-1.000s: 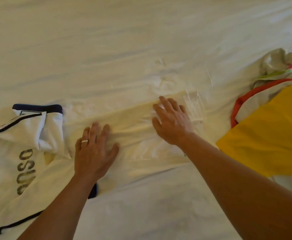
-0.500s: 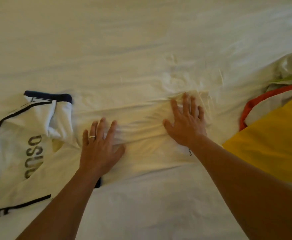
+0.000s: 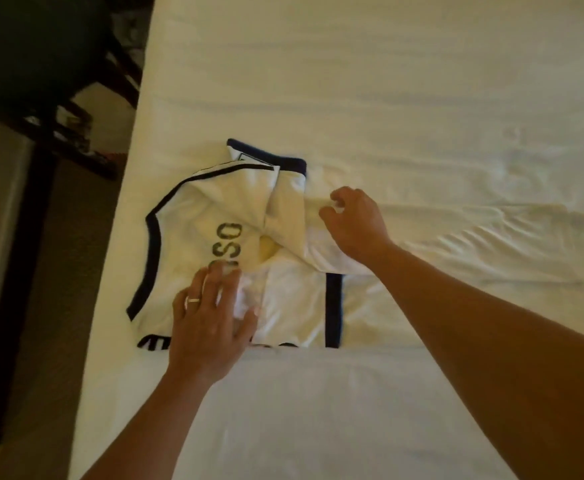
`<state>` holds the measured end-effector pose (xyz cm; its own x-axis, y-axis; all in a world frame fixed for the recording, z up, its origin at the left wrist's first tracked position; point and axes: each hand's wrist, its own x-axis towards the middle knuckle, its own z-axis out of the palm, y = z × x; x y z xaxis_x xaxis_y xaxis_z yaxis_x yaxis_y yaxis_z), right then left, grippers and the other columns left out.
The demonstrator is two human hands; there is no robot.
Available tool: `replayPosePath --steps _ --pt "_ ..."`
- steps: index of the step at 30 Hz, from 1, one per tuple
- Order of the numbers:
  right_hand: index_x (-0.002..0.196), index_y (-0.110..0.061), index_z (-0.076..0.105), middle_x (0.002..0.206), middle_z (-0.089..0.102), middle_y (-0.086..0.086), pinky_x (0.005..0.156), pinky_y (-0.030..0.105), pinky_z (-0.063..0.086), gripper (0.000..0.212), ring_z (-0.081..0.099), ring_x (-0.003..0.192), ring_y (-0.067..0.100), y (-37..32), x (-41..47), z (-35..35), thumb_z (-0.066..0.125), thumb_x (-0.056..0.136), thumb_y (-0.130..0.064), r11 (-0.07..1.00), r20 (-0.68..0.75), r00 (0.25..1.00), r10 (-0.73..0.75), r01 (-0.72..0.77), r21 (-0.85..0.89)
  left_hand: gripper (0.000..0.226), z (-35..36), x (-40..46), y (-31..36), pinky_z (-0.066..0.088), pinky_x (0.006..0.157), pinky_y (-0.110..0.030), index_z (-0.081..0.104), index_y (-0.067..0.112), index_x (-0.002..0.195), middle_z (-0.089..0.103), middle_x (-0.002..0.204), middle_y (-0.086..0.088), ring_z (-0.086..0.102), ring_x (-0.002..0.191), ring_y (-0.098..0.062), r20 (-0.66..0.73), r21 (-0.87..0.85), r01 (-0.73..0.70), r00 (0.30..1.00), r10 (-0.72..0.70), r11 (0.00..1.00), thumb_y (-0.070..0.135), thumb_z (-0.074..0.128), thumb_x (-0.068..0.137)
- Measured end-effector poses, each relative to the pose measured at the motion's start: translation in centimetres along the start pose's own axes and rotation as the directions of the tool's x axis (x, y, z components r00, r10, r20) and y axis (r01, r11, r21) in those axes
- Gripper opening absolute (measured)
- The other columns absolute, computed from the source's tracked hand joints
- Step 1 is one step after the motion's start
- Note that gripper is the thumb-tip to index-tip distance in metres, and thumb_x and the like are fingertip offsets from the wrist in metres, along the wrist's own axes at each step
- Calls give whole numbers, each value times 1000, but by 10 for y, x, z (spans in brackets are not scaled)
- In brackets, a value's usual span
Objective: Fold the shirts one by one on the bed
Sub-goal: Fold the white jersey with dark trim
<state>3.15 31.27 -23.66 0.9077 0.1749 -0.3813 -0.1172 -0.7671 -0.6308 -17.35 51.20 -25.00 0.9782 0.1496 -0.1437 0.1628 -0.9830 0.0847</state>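
- Currently one white shirt (image 3: 235,244) with navy trim lies near the left edge of the bed (image 3: 387,81), partly folded: its right portion stretches out flat as a long band, while the left end is bunched, with crumpled sleeves and dark lettering showing.
- Left hand (image 3: 210,320), wearing a ring, rests on the near-left part of the shirt with fingers spread and fairly straight, gripping nothing.
- Right hand (image 3: 356,223) sits at the shirt's middle, fingers curled; whether it pinches fabric or only hovers over it, I cannot tell.
- Done so far, judging by the lay: the lengthwise fold of the body. Left to do: tidy the bunched end and fold the band across into a compact shape.
- No finished shirts appear in view, so the overall job looks early.
- A dark chair (image 3: 41,64) stands far left, off the bed.
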Motion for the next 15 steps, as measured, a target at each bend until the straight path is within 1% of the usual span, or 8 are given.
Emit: replayPosePath --steps 2,4,7,9,12,13,14,15 --pt "139 -14 53 139 56 8 97 32 42 48 54 125 27 -31 14 18 58 97 -34 987 5 996 94 -94 130 70 7 -6 -19 36 105 -55 43 21 153 31 164 -9 37 144 -38 69 29 -23 997 21 999 61 35 97" --pt "139 -12 52 138 57 8 97 33 44 51 54 126 29 -55 31 34 60 95 -37 954 -24 979 205 -194 230 73 17 -9 -30 35 110 -56 28 25 160 16 169 -7 29 150 -36 131 35 -40 991 35 999 66 24 100" --pt "125 -12 60 112 66 6 82 35 53 46 63 105 28 -76 53 53 66 87 -37 882 -58 930 363 -323 343 74 31 -12 -37 29 115 -55 14 28 163 3 171 -5 20 154 -34 160 -10 -34 986 35 999 68 15 101" --pt "118 -11 64 95 66 2 69 32 51 34 64 89 21 -86 56 63 66 88 -28 846 -62 914 401 -344 409 73 36 -13 -41 25 118 -54 9 29 163 -2 171 -3 13 156 -32 179 -52 -14 984 23 999 68 13 101" --pt "108 -16 67 85 61 -7 63 25 45 17 60 83 12 -104 40 63 64 92 -21 864 -136 930 342 -255 434 73 30 -10 -45 8 122 -54 -4 37 161 -20 168 6 -8 157 -26 242 -157 -6 969 45 988 73 11 98" --pt "107 -18 64 85 59 -9 62 23 44 16 57 80 8 -112 28 62 64 92 -20 880 -162 940 300 -207 428 73 24 -9 -45 5 121 -53 -3 41 160 -19 168 8 -10 156 -23 265 -206 17 963 39 978 74 14 97" --pt "107 -19 61 85 57 -10 62 20 43 16 55 77 4 -121 14 60 64 91 -18 898 -186 950 251 -156 412 72 16 -7 -47 9 119 -51 7 42 159 -6 169 8 -2 154 -21 230 -256 44 973 17 966 75 18 96" --pt "105 -19 58 86 57 -11 61 15 43 17 53 74 1 -127 -2 59 63 90 -14 913 -199 962 189 -98 396 67 6 -5 -47 16 114 -49 24 42 154 16 164 9 14 148 -19 152 -329 75 988 -25 941 73 25 95"
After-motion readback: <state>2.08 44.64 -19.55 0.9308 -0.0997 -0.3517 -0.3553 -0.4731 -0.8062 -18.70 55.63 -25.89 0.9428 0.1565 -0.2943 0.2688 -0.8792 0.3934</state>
